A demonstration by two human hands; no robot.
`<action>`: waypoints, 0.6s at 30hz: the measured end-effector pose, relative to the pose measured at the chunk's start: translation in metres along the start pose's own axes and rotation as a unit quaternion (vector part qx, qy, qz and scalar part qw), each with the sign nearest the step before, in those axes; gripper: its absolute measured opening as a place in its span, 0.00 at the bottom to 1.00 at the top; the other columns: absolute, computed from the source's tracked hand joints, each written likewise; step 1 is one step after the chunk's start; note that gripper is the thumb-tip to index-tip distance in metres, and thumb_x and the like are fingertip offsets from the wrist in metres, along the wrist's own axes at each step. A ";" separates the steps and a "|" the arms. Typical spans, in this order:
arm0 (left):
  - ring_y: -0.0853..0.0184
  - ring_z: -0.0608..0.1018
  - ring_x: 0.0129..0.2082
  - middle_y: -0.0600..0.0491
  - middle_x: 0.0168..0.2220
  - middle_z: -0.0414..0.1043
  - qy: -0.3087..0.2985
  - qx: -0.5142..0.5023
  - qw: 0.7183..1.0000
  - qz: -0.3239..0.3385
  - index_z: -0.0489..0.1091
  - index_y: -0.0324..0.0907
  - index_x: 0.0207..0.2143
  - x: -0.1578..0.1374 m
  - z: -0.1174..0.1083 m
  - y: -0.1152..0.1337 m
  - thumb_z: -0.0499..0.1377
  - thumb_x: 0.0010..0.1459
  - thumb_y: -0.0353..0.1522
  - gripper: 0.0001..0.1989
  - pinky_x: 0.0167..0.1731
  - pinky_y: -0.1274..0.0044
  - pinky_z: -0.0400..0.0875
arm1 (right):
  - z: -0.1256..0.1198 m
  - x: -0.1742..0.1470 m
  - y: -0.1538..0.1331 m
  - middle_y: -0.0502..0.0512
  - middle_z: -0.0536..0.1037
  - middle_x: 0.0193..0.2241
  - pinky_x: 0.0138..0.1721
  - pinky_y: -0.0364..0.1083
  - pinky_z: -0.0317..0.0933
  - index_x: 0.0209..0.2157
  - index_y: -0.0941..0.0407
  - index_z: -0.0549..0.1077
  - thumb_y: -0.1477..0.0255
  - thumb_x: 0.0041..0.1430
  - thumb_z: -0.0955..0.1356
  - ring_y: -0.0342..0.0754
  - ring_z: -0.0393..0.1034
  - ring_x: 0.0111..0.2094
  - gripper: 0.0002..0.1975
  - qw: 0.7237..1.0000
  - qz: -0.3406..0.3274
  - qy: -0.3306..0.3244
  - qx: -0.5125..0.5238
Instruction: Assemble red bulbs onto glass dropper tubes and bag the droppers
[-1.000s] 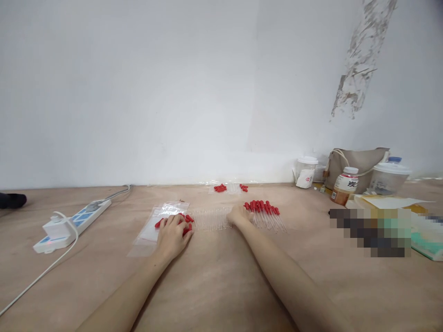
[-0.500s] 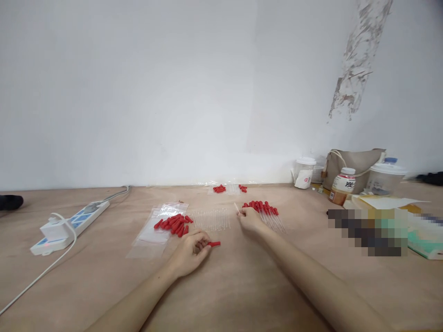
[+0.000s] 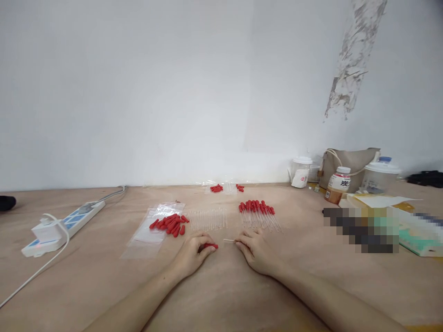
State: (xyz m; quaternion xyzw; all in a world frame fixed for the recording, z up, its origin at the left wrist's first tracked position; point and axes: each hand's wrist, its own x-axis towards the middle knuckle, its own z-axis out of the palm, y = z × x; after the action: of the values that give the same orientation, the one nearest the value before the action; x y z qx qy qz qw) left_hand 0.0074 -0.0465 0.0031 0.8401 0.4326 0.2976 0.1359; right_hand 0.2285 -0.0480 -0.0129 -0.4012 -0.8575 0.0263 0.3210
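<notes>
Low over the table, my left hand [image 3: 194, 251] is closed on a red rubber dropper bulb [image 3: 212, 246], whose end points right. Facing it, my right hand [image 3: 255, 251] pinches a thin glass dropper tube [image 3: 229, 240], its end directed left at the bulb; a small gap parts the two. Behind my hands lies a row of bare glass tubes [image 3: 208, 219]. To its left, loose red bulbs [image 3: 170, 224] are heaped on clear plastic bags [image 3: 145, 230]. Right of the row, several droppers with red bulbs fitted [image 3: 256, 207] lie side by side.
Against the wall lie more bagged red bulbs [image 3: 217, 188]. A white power strip [image 3: 74, 226] with a cable is at the left. On the right stand a lidded cup [image 3: 301, 173], a drink bottle [image 3: 338, 185], a grey bag [image 3: 349, 168] and a plastic tub [image 3: 380, 179].
My right hand has come back from the finished droppers toward my left hand, carrying the glass tube and turning it to point left. My left hand has closed more around the bulb.
</notes>
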 end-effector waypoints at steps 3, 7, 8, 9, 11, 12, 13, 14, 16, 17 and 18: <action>0.69 0.71 0.28 0.55 0.27 0.70 0.007 -0.019 1.000 -0.012 0.69 0.41 0.31 -0.001 0.005 0.002 0.51 0.56 0.34 0.09 0.28 0.80 0.62 | 0.003 -0.001 -0.004 0.50 0.72 0.31 0.38 0.46 0.48 0.36 0.52 0.70 0.74 0.58 0.57 0.43 0.64 0.33 0.11 1.000 -0.012 -0.007 0.005; 0.69 0.71 0.29 0.56 0.28 0.70 0.007 -0.044 0.999 -0.021 0.66 0.41 0.32 -0.002 0.007 0.004 0.50 0.57 0.33 0.07 0.29 0.80 0.62 | 0.002 0.000 -0.004 0.51 0.72 0.31 0.38 0.45 0.48 0.35 0.54 0.70 0.74 0.59 0.57 0.43 0.64 0.32 0.11 1.000 -0.009 -0.003 0.027; 0.69 0.71 0.29 0.56 0.29 0.70 0.010 -0.048 0.999 -0.022 0.66 0.41 0.32 -0.002 0.007 0.004 0.50 0.57 0.33 0.07 0.29 0.80 0.62 | 0.002 0.000 -0.003 0.52 0.72 0.31 0.38 0.45 0.48 0.35 0.54 0.70 0.74 0.59 0.57 0.43 0.64 0.32 0.11 1.000 -0.006 0.000 0.031; 0.69 0.70 0.30 0.56 0.29 0.70 0.013 -0.052 0.998 -0.023 0.66 0.41 0.33 -0.002 0.006 0.004 0.50 0.57 0.33 0.07 0.29 0.80 0.62 | 0.002 0.000 -0.003 0.52 0.72 0.31 0.38 0.45 0.48 0.35 0.54 0.70 0.74 0.59 0.57 0.43 0.64 0.32 0.11 0.999 -0.003 0.003 0.034; 0.69 0.70 0.29 0.56 0.28 0.69 0.016 -0.057 0.998 -0.024 0.65 0.41 0.33 -0.002 0.005 0.004 0.49 0.57 0.34 0.08 0.29 0.80 0.62 | 0.002 0.000 -0.003 0.51 0.73 0.31 0.38 0.46 0.48 0.35 0.54 0.70 0.74 0.59 0.57 0.43 0.64 0.32 0.11 0.999 -0.003 0.007 0.041; 0.69 0.70 0.28 0.56 0.28 0.69 0.016 -0.056 0.998 -0.024 0.65 0.41 0.33 -0.002 0.004 0.004 0.49 0.57 0.34 0.08 0.28 0.80 0.62 | 0.003 0.000 -0.003 0.51 0.73 0.31 0.38 0.46 0.48 0.36 0.54 0.70 0.74 0.58 0.58 0.43 0.64 0.32 0.11 0.999 -0.004 0.009 0.046; 0.70 0.69 0.27 0.56 0.27 0.68 0.017 -0.056 0.998 -0.023 0.65 0.41 0.33 -0.002 0.004 0.004 0.49 0.57 0.34 0.08 0.27 0.80 0.61 | 0.003 0.000 -0.003 0.51 0.73 0.31 0.38 0.46 0.48 0.36 0.54 0.70 0.74 0.58 0.58 0.43 0.64 0.32 0.11 0.999 -0.006 0.009 0.049; 0.70 0.69 0.26 0.56 0.27 0.68 0.018 -0.055 0.998 -0.023 0.65 0.41 0.33 -0.002 0.004 0.004 0.49 0.57 0.34 0.09 0.26 0.80 0.61 | 0.003 0.000 -0.004 0.51 0.73 0.31 0.38 0.46 0.47 0.36 0.53 0.70 0.74 0.58 0.58 0.43 0.64 0.33 0.11 0.999 -0.008 0.011 0.052; 0.70 0.69 0.26 0.56 0.26 0.68 0.020 -0.057 0.998 -0.023 0.66 0.41 0.33 -0.002 0.005 0.005 0.49 0.57 0.35 0.09 0.26 0.80 0.61 | 0.002 0.000 -0.006 0.51 0.74 0.31 0.38 0.46 0.46 0.36 0.53 0.70 0.74 0.58 0.58 0.43 0.65 0.33 0.11 0.999 -0.006 0.016 0.051; 0.70 0.69 0.26 0.56 0.27 0.69 0.020 -0.062 0.998 -0.022 0.66 0.41 0.33 -0.002 0.005 0.005 0.49 0.57 0.34 0.09 0.27 0.80 0.62 | 0.002 0.000 -0.006 0.50 0.74 0.31 0.38 0.46 0.46 0.36 0.53 0.70 0.74 0.58 0.58 0.43 0.65 0.32 0.11 0.999 -0.002 0.019 0.047; 0.69 0.70 0.28 0.55 0.28 0.69 0.020 -0.068 0.997 -0.021 0.66 0.41 0.33 -0.002 0.006 0.005 0.49 0.57 0.34 0.09 0.28 0.80 0.62 | 0.002 0.000 -0.007 0.50 0.74 0.31 0.38 0.46 0.45 0.36 0.53 0.70 0.74 0.58 0.58 0.43 0.65 0.32 0.11 0.999 0.001 0.020 0.044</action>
State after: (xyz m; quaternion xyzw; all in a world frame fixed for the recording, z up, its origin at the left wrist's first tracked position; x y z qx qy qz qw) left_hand 0.0138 -0.0506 0.0001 0.8138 0.4313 0.3401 0.1899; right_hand 0.2223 -0.0521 -0.0121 -0.3877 -0.8485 0.0564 0.3558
